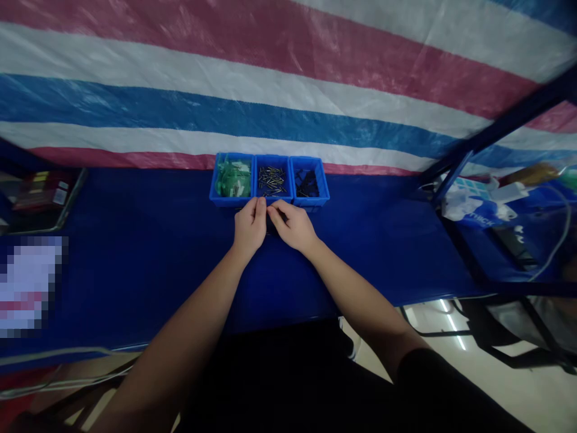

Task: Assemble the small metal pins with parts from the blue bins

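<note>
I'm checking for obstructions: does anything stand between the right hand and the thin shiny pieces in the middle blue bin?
Only the front wall of the middle blue bin appears to stand between the right hand and the thin shiny pieces. The left hand is close beside the right; no lid shows over the bin.

On the table (135, 240), before the sheet (270, 78), we have a left bin (225, 202), middle bin (286, 199) and right bin (312, 202) in a row — a bag (234, 178) in the left, screws (272, 179) in the middle, parts (306, 184) in the right. Our left hand (250, 225) and right hand (293, 225) sit side by side before the middle bin.
</note>
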`<state>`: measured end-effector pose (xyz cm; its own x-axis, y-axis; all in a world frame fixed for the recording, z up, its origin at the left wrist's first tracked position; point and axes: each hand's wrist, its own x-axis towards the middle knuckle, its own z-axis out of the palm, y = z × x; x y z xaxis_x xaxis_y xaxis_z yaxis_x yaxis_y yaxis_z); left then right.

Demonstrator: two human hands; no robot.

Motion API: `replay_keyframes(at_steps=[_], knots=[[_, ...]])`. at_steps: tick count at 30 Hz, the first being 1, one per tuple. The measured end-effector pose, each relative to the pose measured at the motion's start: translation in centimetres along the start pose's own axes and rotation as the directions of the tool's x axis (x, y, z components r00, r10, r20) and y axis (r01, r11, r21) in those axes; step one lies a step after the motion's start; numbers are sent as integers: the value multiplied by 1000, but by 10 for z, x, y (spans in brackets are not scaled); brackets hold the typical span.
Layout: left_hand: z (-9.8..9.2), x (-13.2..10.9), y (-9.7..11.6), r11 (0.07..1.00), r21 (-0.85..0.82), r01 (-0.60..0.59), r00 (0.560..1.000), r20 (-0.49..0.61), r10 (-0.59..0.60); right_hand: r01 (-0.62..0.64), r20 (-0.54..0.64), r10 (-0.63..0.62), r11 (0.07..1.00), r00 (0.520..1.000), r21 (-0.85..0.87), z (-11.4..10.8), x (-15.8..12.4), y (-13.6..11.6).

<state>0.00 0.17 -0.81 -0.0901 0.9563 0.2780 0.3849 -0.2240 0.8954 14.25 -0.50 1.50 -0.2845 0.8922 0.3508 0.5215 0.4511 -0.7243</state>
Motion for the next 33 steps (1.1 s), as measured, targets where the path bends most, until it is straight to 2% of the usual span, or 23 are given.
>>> replay_keyframes(at_steps=[9, 15, 20, 28, 33], knots=[[1, 0, 1, 1000, 8, 10, 1000, 28, -10, -14, -10, 13, 997, 1000, -69, 1, 1, 3], [0, 0, 2, 1000, 24, 7, 1000, 11, -8, -42, -87, 46, 998, 995, 53, 4, 0, 4], [1, 0, 2, 1000, 12, 10, 1000, 2, -10, 23, -82, -19, 999, 996, 38, 6, 1, 6], [1, -3, 5, 1000, 17, -26, 998, 53, 25, -73, -89, 74, 997, 993, 11, 3, 1, 5], [1, -4, 4, 999, 6, -38, 996, 77, 37, -81, -87, 77, 996, 993, -45, 2, 1, 5]])
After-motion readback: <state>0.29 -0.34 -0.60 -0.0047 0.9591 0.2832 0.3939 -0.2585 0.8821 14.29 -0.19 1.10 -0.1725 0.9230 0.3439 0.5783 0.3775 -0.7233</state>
